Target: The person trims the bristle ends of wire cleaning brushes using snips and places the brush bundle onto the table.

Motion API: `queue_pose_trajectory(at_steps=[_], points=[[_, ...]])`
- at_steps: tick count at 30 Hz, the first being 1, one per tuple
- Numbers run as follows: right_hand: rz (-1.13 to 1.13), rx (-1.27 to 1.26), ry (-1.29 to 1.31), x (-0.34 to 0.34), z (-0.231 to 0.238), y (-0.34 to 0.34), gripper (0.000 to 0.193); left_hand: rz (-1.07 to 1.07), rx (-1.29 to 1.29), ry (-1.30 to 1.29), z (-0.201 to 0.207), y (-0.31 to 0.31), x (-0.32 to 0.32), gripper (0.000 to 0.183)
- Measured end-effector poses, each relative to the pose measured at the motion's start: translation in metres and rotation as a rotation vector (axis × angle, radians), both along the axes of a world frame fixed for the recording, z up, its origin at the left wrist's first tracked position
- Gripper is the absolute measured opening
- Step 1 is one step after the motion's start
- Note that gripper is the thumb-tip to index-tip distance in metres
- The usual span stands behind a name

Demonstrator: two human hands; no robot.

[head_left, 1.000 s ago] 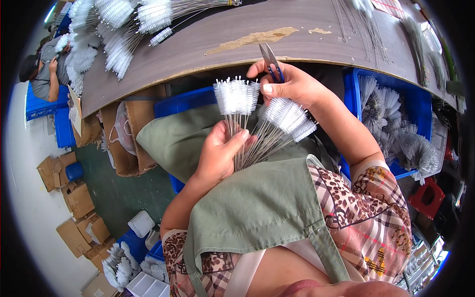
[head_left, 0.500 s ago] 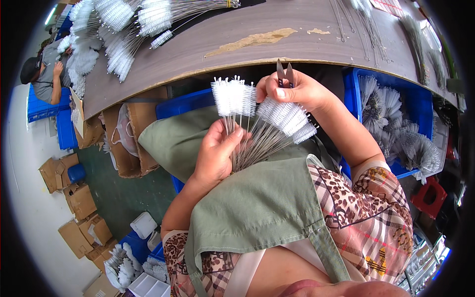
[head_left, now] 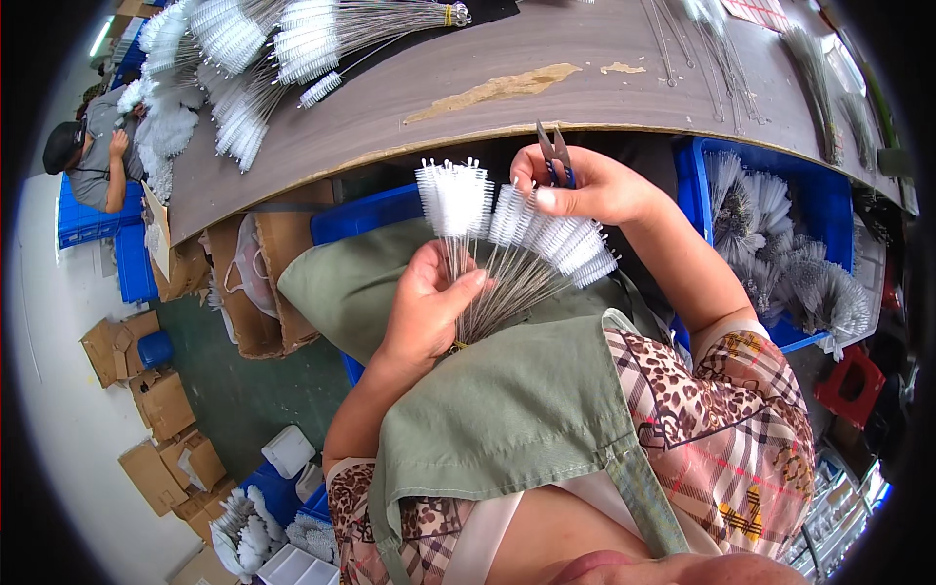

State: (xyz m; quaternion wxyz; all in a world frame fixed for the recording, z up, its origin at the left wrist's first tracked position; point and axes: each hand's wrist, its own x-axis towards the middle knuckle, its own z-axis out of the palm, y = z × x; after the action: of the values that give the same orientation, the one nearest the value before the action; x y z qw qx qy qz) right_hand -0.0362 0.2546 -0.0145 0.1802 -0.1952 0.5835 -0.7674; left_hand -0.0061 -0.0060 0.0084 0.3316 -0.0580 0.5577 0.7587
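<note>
My left hand (head_left: 424,307) is closed around the thin wire stems of a bundle of white bristle brushes (head_left: 455,200), thumb across the wires. The bundle fans out over my lap, its heads pointing up and to the right. A yellow band shows low on the stems by my palm. In my right hand (head_left: 595,185) is a small pair of scissors (head_left: 556,154), blades pointing up and slightly apart. That hand's thumb and fingertips are at the brush heads (head_left: 512,216) in the middle of the fan; whether they pinch one is hard to see.
Bundles of white brushes (head_left: 310,44) lie on the worn table (head_left: 370,127) ahead, with loose wire brushes farther right. A blue crate (head_left: 692,185) of brushes stands at my right. Cardboard boxes (head_left: 283,273) sit under the table. At the far left a person (head_left: 102,146) sits beside piled brushes.
My right hand has shifted slightly, tilting the scissors to the left. Some brush heads have spread between the left cluster and the right ones, filling the gap there.
</note>
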Motion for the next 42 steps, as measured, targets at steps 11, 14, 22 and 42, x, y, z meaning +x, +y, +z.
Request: queue_pose_trajectory(at_steps=[11, 14, 22, 42], points=[[-0.125, 0.263, -0.142, -0.029, 0.020, -0.024, 0.030, -0.107, -0.036, 0.046, 0.003, 0.008, 0.002, 0.019], [-0.114, 0.048, -0.224, -0.023, 0.004, -0.025, 0.028, -0.002, 0.027, -0.074, -0.004, 0.000, 0.005, 0.017], [-0.006, -0.186, -0.270, -0.014, 0.011, -0.020, 0.036, 0.092, -0.021, -0.072, 0.000, 0.003, 0.004, 0.015], [-0.019, -0.193, -0.229, -0.009, -0.014, -0.014, 0.022, 0.124, 0.009, -0.073, -0.002, 0.005, 0.007, 0.007]])
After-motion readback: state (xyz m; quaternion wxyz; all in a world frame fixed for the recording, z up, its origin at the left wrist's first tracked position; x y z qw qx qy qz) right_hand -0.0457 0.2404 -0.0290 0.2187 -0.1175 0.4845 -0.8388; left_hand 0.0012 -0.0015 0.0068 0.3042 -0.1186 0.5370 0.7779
